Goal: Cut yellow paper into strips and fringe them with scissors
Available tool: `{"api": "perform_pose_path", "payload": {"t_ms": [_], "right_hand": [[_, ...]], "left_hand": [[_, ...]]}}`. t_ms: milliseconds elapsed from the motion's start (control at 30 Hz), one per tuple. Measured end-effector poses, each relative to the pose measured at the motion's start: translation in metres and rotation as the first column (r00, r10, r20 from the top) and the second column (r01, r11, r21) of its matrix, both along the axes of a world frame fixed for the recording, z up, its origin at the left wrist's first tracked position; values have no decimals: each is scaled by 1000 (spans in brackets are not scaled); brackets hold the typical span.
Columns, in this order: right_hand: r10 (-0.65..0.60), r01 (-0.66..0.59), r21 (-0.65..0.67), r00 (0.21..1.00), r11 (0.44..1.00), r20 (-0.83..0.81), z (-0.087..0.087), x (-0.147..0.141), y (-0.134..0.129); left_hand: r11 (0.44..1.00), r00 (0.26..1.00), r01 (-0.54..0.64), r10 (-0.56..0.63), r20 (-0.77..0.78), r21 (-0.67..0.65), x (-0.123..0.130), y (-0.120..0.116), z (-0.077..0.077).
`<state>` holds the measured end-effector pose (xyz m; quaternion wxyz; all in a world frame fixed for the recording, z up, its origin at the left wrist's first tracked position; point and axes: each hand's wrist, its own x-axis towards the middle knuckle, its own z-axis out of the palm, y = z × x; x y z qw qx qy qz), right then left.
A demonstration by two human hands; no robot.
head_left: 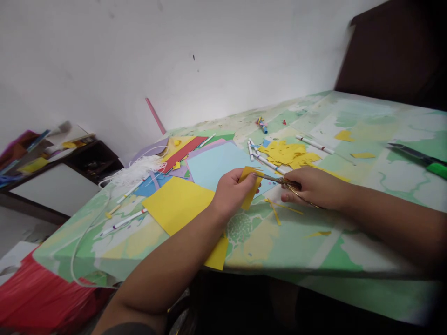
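Pinched in my left hand is a small yellow paper piece, held upright above the table. My right hand grips a pair of scissors by gold-coloured handles. The blades point left and reach the paper's upper right edge, close to my left thumb. Whether the blades are parted is too small to tell. Thin yellow paper strips lie below the scissors. Beyond my right hand is a pile of yellow paper scraps. A large yellow sheet lies beside my left forearm.
A light blue sheet, white markers and a tangle of white string lie on the patterned tablecloth. A green-handled cutter rests at the right. The white wall borders the table's far side; a shelf stands left.
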<state>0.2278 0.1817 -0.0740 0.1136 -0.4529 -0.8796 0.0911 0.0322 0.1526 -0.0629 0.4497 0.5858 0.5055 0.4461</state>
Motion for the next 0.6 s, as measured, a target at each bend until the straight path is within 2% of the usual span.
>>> {"api": "perform_pose_path", "payload": {"t_ms": [400,600], "right_hand": [[47,-47,-24,999,999,-12,-3,1,1],[42,-43,-38,999,998,-20,-3,1,1]], "left_hand": [[996,985,46,-32,-170,79,0,-1,-2],[996,983,43,-28,-179,83,-1,0,-3]]}}
